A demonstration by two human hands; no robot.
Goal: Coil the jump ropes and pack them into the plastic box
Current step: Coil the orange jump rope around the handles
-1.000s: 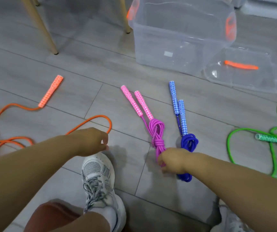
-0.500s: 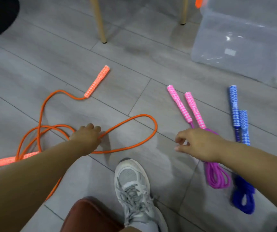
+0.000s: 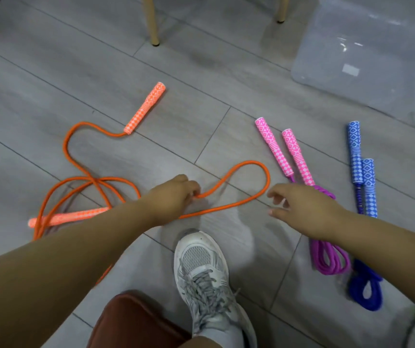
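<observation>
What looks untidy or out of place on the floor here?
The orange rope sprawls loose over the floor, its cord crossing itself, while the pink rope and blue rope lie coiled with handles together. The left hand pinches its cord.

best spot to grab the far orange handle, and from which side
Take the far orange handle round its middle, from above. It lies flat on the floor, apart from the tangled rope loops, pointing up-right, so close across its narrow width.

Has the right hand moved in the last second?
Yes. The right hand left the pink rope's coil and went left, toward the orange rope's loop.
</observation>
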